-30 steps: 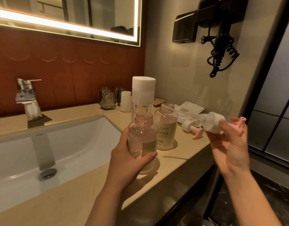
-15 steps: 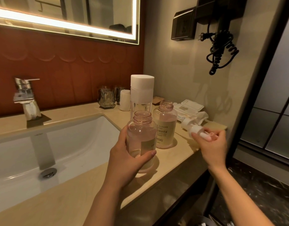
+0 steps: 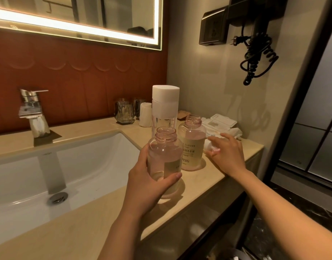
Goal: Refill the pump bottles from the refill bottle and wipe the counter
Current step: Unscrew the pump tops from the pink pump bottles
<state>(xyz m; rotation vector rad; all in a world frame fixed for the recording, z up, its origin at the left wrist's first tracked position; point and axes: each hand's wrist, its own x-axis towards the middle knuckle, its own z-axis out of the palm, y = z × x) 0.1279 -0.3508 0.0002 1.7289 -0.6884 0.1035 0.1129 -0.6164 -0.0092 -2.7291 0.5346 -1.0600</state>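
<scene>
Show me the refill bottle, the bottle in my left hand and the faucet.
refill bottle (image 3: 165, 98), head view, white cap
held pump bottle (image 3: 162, 153), head view, clear body
faucet (image 3: 31, 108), head view, chrome body

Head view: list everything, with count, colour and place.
held pump bottle: 1, clear pink, counter front
second pump bottle: 1, clear pink, behind it
refill bottle: 1, white-capped, behind both
pump head: 1, white-pink, under right hand
wipes pack: 1, white, right wall
glasses: 2, silvery, back wall
tap: 1, chrome, behind sink
sink: 1, white, left
counter: 1, beige, around sink
hairdryer: 1, black, wall-mounted
left hand: grips held pump bottle
right hand: over pump head, grip unclear
</scene>
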